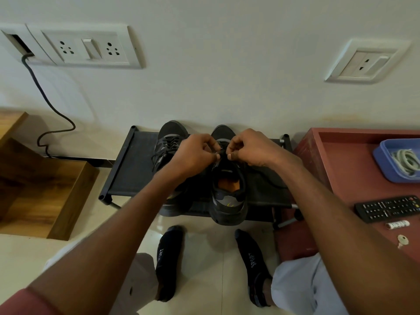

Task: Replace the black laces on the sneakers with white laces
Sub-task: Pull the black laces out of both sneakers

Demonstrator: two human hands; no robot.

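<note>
on a low black rack (127,169), left hand (193,155) and right hand (252,148), fingers curled, pinch the right sneaker's (228,192) black lace (222,152).

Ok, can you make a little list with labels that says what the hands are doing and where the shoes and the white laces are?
left hand: left hand pinches the black lace of the right sneaker
right hand: right hand pinches the same lace
right sneaker: right sneaker on the black rack, black lace still in
left sneaker: left sneaker beside it, still laced black
white laces: white laces coiled in the blue tray on the red table
also on table: remote, key
</note>
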